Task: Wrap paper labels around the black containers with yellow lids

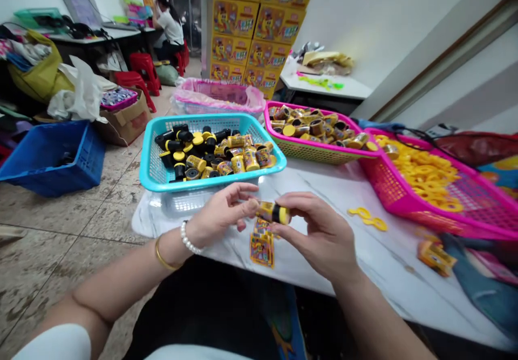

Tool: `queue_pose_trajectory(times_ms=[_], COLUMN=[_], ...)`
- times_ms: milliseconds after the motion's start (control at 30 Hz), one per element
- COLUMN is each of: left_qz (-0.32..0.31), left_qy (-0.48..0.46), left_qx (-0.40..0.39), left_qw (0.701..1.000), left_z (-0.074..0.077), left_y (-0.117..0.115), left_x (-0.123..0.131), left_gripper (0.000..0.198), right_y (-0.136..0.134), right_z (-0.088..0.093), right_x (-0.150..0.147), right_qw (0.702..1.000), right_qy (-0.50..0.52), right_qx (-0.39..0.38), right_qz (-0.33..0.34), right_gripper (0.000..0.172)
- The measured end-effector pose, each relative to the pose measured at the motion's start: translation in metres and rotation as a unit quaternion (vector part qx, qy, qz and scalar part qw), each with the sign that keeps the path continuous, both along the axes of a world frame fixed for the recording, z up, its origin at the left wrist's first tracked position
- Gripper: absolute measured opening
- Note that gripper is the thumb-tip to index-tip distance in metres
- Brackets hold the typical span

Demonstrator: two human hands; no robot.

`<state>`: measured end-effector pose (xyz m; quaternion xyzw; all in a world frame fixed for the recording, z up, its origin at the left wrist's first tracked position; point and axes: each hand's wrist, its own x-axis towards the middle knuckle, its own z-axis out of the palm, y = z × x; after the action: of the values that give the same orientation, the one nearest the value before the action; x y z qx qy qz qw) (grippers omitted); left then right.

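Both my hands hold one small cylinder (272, 212) with a yellow label and a black band, just above the white table (364, 257). My left hand (220, 215) pinches its left end and my right hand (319, 236) grips its right end. A strip of yellow printed stickers (262, 244) lies on the table right under my hands. A teal basket (154, 171) of black and yellow-labelled cylinders stands just beyond my hands.
A pink basket (311, 150) of labelled cylinders and a larger pink basket (404, 201) of yellow rings stand to the right. Loose yellow rings (368, 218) lie on the table. A blue crate (44, 157) sits on the floor left. A person (168, 22) sits far back.
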<state>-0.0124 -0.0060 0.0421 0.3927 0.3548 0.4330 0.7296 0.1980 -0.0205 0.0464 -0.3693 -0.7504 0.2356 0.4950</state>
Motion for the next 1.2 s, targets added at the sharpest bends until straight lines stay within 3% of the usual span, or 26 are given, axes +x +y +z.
queue_pose_trajectory(times_ms=[100, 200, 367, 500, 733, 933, 1000, 1067, 1200], left_qz=[-0.082, -0.065, -0.082, -0.126, -0.093, -0.092, -0.067, -0.035, -0.037], left_qy=[0.013, 0.026, 0.035, 0.058, 0.076, 0.07, 0.092, 0.096, 0.087], left_qx=[-0.002, -0.022, 0.024, -0.011, 0.025, -0.029, 0.005, 0.057, 0.097], left_qw=[0.997, 0.997, 0.996, 0.99, 0.992, 0.993, 0.993, 0.993, 0.991], left_z=[-0.009, -0.019, -0.018, -0.022, -0.024, -0.025, -0.025, -0.025, -0.024], left_y=[0.017, 0.021, 0.02, 0.024, 0.024, 0.026, 0.026, 0.025, 0.022], left_x=[-0.006, -0.007, -0.008, -0.012, -0.001, -0.004, -0.003, 0.0, 0.003], left_gripper=[0.052, 0.045, 0.041, 0.044, 0.037, 0.042, 0.034, 0.026, 0.026], right_y=[0.024, 0.032, 0.028, 0.027, 0.024, 0.022, 0.023, 0.024, 0.026], right_z=[0.002, -0.005, -0.019, -0.025, -0.036, -0.04, -0.043, -0.046, -0.047], right_x=[0.002, -0.001, -0.004, 0.001, -0.008, -0.009, -0.01, -0.014, -0.021], right_qw=[0.996, 0.989, 0.995, 0.991, 0.994, 0.992, 0.996, 0.995, 0.957], right_qy=[-0.076, -0.114, -0.079, -0.087, -0.101, -0.088, -0.072, -0.022, 0.084], right_qx=[0.002, -0.008, 0.032, 0.087, 0.042, 0.077, 0.035, -0.068, -0.277], right_qz=[0.055, 0.091, 0.06, 0.052, -0.019, -0.036, -0.045, -0.064, -0.019], right_gripper=[0.03, 0.033, 0.032, 0.037, 0.029, 0.026, 0.024, 0.02, 0.025])
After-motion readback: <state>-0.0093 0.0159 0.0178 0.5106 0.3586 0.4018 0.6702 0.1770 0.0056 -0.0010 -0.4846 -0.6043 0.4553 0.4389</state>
